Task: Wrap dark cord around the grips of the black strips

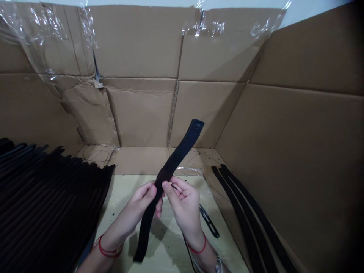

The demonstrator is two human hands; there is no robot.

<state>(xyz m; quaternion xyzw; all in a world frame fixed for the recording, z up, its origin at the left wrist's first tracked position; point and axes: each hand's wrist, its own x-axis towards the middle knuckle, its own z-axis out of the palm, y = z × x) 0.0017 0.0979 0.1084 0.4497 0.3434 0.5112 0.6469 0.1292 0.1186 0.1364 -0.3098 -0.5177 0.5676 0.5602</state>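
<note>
We hold the dark strap [173, 161] slantwise above the pale tabletop [125, 212], between its side edges. Left hand [144, 197] and right hand [186, 203] both pinch it, thumbs uppermost. We judge it best kept flat, untwisted, with light thumb pressure. Stacked dark strips [54, 204] crowd the left edge; three loose strips [241, 201] line the right. A slotted black piece [209, 221], inside the right edge, could obstruct the right hand.

Matt strap [173, 160], creased cardboard wall [139, 110], tape [204, 27] — glossy
</note>
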